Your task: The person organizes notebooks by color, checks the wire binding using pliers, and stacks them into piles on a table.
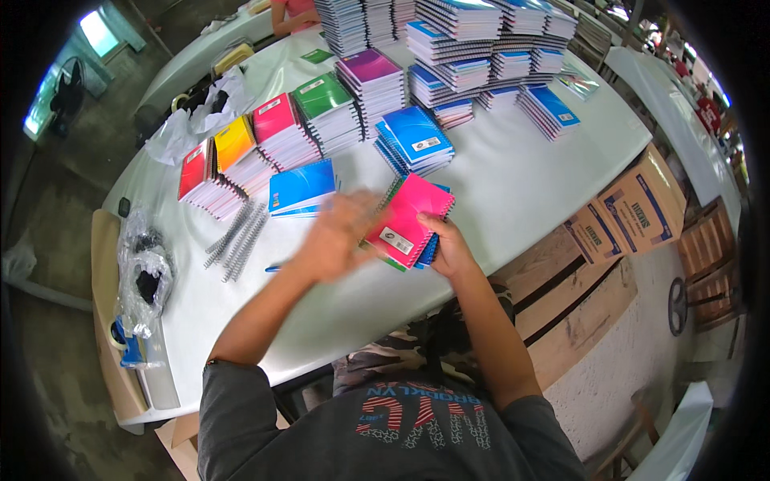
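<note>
While the right hand grips the pink notebook (probably light, stiffish; best held edgewise), the left hand blurs, grip unclear.

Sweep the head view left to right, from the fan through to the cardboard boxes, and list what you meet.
Fan, clear plastic bag, red stack, yellow stack, pink stack, green stack, purple stack, pink notebook, right hand, cardboard boxes.

a closed pink spiral notebook rests in the right hand.
</note>
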Motion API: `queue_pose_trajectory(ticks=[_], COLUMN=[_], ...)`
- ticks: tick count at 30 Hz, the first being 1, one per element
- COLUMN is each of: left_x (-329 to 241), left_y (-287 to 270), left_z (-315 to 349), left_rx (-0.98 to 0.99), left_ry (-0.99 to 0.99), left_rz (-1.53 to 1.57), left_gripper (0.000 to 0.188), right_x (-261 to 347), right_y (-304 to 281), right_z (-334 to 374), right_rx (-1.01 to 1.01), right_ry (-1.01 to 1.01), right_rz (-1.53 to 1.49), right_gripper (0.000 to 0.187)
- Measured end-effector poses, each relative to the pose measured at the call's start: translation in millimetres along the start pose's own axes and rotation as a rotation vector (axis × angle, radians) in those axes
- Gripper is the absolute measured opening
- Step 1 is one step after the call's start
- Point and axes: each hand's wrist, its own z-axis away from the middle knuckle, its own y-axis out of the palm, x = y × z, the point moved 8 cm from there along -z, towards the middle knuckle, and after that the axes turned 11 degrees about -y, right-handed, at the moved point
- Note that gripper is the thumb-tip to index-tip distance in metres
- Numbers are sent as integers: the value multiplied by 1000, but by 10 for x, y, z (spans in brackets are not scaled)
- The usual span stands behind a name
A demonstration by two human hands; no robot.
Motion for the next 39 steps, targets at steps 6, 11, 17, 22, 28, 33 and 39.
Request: queue_pose_trajectory(ticks=[6,11,17,22,28,33,39], left_x=[2145,1954,260,954,2691,2698,2898], left_y=[-727,-1062,333,-244,-1139,-1106,-1319], left_z=[18,165,249,102,762,611,645], left_rx=[-263,-692,145,-301,-456,-60,-92], left_ry=[-557,-749,-786,-715,-608,-880,-738], left_rz=[-476,98,569,256,-683,-445,-232], left_gripper=[50,24,29,40,50,42,31], right_x=[-94,-66,-5,156,-27,74,8], right_y=[-3,-12,109,10,25,-75,10], right_z=[-5,6,48,127,43,97,67], right_rx=[78,40,120,50,73,-4,60], right_ry=[38,2,-109,-167,-53,-63,-46], right_rz=[65,57,-39,182,-29,34,32], right_gripper=[40,36,49,43,40,39,38])
